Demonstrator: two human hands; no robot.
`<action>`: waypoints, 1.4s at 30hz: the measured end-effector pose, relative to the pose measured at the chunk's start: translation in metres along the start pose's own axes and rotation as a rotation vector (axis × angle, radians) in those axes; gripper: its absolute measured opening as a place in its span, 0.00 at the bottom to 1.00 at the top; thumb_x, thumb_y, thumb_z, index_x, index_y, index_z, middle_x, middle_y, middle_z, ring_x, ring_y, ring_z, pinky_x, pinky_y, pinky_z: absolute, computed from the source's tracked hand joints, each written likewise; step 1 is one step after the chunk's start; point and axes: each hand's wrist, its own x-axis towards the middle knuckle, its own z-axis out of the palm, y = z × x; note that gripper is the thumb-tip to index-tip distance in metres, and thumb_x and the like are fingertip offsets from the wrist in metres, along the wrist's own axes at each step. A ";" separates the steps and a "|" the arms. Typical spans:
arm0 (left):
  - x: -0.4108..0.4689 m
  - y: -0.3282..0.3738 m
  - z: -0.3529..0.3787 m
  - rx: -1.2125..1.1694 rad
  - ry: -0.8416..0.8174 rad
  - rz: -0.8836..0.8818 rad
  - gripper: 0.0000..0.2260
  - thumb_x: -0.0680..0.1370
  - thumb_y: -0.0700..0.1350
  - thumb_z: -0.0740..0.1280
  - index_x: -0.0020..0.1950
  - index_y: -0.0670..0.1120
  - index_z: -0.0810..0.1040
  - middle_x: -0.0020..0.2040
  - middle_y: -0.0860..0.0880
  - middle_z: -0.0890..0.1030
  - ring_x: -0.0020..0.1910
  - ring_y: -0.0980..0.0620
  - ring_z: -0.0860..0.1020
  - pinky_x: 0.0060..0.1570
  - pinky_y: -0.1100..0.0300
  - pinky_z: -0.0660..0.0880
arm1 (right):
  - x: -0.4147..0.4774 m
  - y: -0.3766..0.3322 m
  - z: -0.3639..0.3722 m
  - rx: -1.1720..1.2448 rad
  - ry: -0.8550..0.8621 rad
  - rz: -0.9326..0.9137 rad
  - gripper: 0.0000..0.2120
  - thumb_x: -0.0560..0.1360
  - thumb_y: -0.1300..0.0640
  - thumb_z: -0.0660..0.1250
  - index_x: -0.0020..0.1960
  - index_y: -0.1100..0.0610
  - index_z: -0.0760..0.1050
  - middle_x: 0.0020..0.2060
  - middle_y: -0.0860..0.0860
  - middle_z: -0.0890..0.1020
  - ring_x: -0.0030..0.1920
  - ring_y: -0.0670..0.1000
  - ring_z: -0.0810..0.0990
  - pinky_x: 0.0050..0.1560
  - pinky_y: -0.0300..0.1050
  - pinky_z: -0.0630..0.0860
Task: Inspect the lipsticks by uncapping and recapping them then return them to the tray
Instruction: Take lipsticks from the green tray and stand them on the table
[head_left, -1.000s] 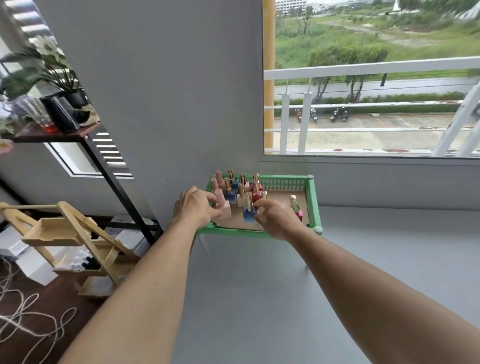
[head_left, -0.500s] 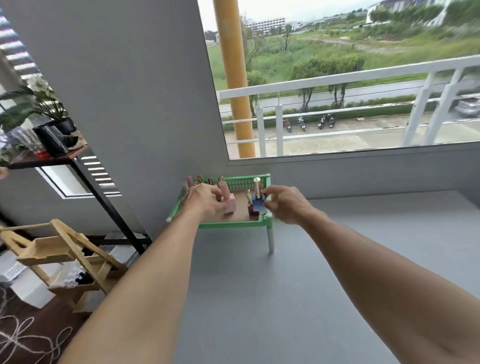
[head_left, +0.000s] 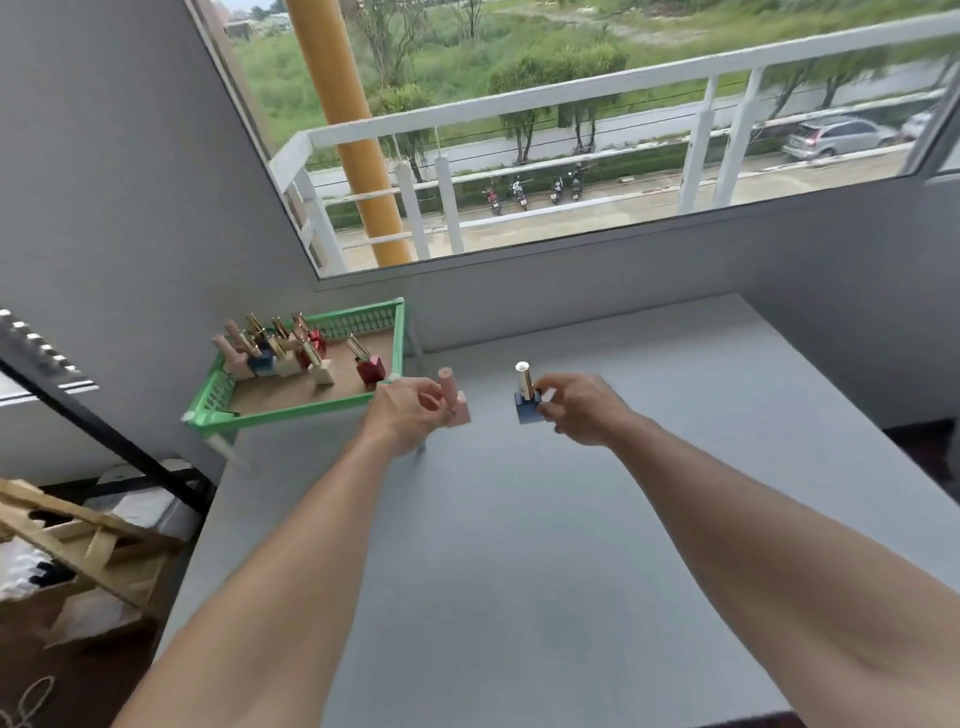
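Observation:
My left hand (head_left: 408, 413) grips a pink lipstick (head_left: 456, 400) with a square pink base, held upright over the grey table. A blue-based lipstick (head_left: 526, 396) with a gold cap is pinched upright in my right hand (head_left: 582, 408), a short way to the right. Both are out of the green tray (head_left: 291, 410), which stands on short legs at the table's back left corner. Several more lipsticks (head_left: 283, 351) with pink, blue, cream and red bases stand in the tray, and one red-based lipstick (head_left: 368, 364) sits apart near its right side.
The grey table (head_left: 519, 545) stretches toward me, against a grey wall and a window sill. Left of the table stand a black metal shelf frame (head_left: 104, 431) and a wooden rack (head_left: 78, 540) on the floor.
Both hands have lifted a lipstick each out of the tray and carried them right and toward me over the table. The view has swung to the right.

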 end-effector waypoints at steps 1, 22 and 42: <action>-0.001 -0.002 0.008 -0.008 -0.016 -0.008 0.04 0.69 0.52 0.73 0.40 0.54 0.81 0.41 0.55 0.83 0.45 0.53 0.80 0.49 0.55 0.77 | -0.003 0.009 0.002 0.014 -0.004 0.018 0.08 0.75 0.55 0.63 0.51 0.46 0.77 0.49 0.56 0.82 0.47 0.58 0.81 0.52 0.53 0.78; -0.010 -0.068 0.105 0.099 -0.032 -0.177 0.14 0.72 0.63 0.64 0.42 0.55 0.80 0.40 0.59 0.82 0.45 0.51 0.78 0.42 0.58 0.75 | -0.012 0.089 0.077 0.068 -0.130 0.167 0.11 0.76 0.55 0.61 0.55 0.46 0.76 0.47 0.51 0.83 0.47 0.55 0.80 0.49 0.46 0.76; -0.007 -0.086 0.099 0.117 -0.107 -0.200 0.06 0.69 0.55 0.66 0.45 0.60 0.79 0.44 0.60 0.82 0.47 0.52 0.79 0.43 0.58 0.75 | -0.009 0.089 0.081 -0.068 -0.205 0.250 0.24 0.76 0.52 0.61 0.71 0.43 0.61 0.57 0.53 0.79 0.59 0.55 0.74 0.57 0.51 0.74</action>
